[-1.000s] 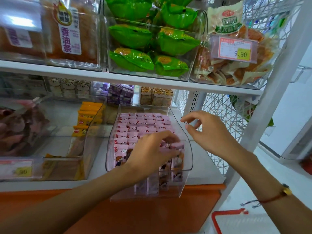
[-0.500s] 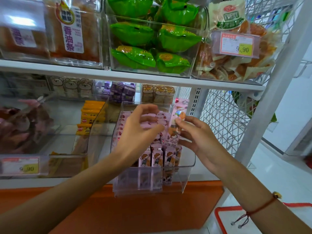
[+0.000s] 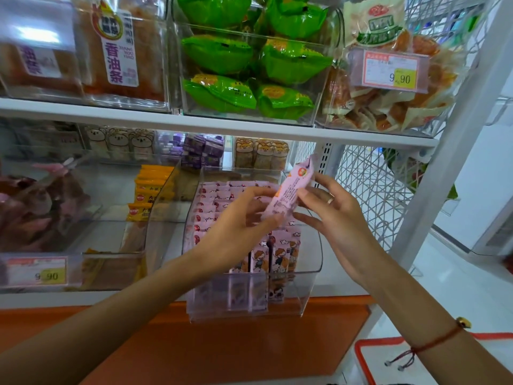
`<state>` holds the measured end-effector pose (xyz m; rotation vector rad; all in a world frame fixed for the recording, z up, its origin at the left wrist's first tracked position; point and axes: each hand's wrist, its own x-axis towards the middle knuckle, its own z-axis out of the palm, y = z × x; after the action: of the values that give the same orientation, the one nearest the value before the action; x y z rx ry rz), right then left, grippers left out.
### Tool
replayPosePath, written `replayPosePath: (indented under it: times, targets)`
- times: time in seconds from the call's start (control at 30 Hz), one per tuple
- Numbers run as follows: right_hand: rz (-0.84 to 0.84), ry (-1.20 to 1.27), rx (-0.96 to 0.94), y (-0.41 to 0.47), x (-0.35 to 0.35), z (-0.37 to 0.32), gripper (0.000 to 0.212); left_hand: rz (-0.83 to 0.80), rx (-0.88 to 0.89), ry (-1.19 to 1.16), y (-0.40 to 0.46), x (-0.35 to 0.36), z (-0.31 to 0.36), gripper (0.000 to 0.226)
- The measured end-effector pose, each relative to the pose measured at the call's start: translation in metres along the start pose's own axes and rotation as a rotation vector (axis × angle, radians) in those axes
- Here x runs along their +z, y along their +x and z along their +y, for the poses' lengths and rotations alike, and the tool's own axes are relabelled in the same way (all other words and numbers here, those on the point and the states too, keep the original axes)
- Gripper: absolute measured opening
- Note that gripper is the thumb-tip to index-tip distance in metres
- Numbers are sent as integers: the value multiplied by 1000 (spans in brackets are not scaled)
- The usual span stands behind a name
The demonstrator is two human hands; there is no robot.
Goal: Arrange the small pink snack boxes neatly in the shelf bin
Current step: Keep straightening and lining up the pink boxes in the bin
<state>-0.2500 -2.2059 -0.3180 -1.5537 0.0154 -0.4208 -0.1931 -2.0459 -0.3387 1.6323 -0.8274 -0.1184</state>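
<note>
Pink pack point(image 3: 288, 195), printed with small text and a round red-and-green mark near its top end, held tilted above the clear bin point(image 3: 311, 262). Pinched at its lower end between thumb and fingers point(image 3: 266, 222) of the left hand point(image 3: 236, 237), curled round it. Touched along its right side by the right hand point(image 3: 338, 220), fingers point(image 3: 308, 197) spread and mostly straight; whether they truly gripped the pack could not be told. Ring on one right finger, red string bracelet point(image 3: 433, 343) on the right wrist.

Inside the bin: rows of small pink snack boxes point(image 3: 213, 201) packed toward the back, more standing upright at the front point(image 3: 277, 254), each with a cartoon figure on its face. Writing on them too small to read.

Left of the bin: orange packs point(image 3: 147, 187) in a neighbouring clear bin, and a price tag point(image 3: 50, 275) reading 9.90. Behind the bin: purple boxes point(image 3: 202, 151) and packs with cartoon animal faces point(image 3: 261, 154). Above the bin, on the upper shelf: green packets point(image 3: 249, 59), a brown pack labelled 香油条 point(image 3: 116, 59), and a second tag point(image 3: 391, 73) marked 9.90. Below and right of the bin: red basket rim point(image 3: 361, 357) on the floor.
</note>
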Motion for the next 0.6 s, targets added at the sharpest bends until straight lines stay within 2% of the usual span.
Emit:
replayPosePath:
  times: [0.1,0.2,0.43,0.53,0.6]
  targets:
    - [82,-26,117,3,-2,-1,37,-67,-257,-140,1,-2,9,21]
    - [48,-52,166,3,-4,-1,32,-130,-380,-202,3,-3,14,30]
    - [9,-30,187,4,-4,0,24,-121,-435,-210,4,-3,15,48]
    - [-14,-10,190,4,-3,1,22,-109,-447,-175,4,-5,16,49]
    - [-21,46,185,5,-3,-1,23,-60,-390,-110,3,-5,17,42]
